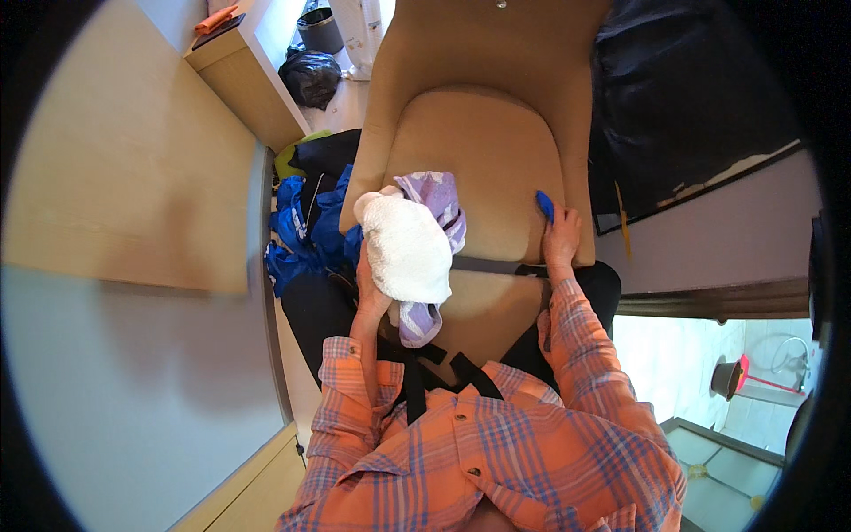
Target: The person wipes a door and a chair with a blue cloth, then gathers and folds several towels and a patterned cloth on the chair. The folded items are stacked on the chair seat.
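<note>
In front of me, between my knees, stands a tan upholstered chair (479, 159) with a curved back. My left hand (370, 282) grips a bunched white terry cloth (409, 249) over the chair's left side. A purple and white patterned cloth (435, 196) shows behind and below it; whether the two are one piece I cannot tell. On the right side of the seat, my right hand (563, 236) holds a small blue object (545, 205), its tip pointing up and left. My fingers hide the rest of that object.
Blue and black fabric items (312, 219) are heaped left of the chair. A black plastic bag (312, 76) and a dark bin (320, 30) stand beyond. Black sheeting (685, 100) hangs close on the right. A wooden cabinet (239, 80) is at upper left.
</note>
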`<state>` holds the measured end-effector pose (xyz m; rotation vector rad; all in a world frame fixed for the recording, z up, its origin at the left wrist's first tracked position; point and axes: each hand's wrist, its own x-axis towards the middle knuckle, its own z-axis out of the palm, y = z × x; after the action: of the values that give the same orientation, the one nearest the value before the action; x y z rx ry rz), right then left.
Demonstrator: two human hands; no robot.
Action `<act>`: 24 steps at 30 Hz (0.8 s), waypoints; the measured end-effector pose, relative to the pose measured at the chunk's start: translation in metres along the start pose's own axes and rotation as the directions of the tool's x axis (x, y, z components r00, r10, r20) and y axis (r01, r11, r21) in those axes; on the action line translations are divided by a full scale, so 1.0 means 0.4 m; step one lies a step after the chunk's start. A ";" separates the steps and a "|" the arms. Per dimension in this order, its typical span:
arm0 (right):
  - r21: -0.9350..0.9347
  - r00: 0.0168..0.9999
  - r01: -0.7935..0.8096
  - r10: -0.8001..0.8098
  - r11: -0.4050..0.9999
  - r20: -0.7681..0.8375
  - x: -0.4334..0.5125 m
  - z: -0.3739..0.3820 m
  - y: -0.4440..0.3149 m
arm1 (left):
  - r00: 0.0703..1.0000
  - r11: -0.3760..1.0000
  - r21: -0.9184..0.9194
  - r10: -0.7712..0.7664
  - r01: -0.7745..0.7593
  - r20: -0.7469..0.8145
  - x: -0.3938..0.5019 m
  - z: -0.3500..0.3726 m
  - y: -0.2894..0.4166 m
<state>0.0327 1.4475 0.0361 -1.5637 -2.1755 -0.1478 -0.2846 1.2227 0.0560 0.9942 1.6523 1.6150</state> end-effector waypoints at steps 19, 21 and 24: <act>0.076 0.956 -0.170 0.183 0.983 -0.230 0.081 -0.106 0.008 | 0.924 0.937 0.345 -0.081 -0.057 0.374 -0.241 0.116 0.130; 0.110 0.970 -0.058 0.082 0.992 -0.230 0.054 -0.119 0.002 | 0.920 0.941 0.339 -0.112 -0.024 0.376 -0.241 0.119 0.138; 0.495 0.999 -0.018 0.039 0.869 -0.032 -0.047 -0.138 -0.029 | 0.928 0.941 0.334 -0.078 -0.053 0.366 -0.248 0.120 0.157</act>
<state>0.0431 1.4080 0.0794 -1.2778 -1.9488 0.3624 -0.1861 1.1625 0.1080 1.3654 1.6859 1.0581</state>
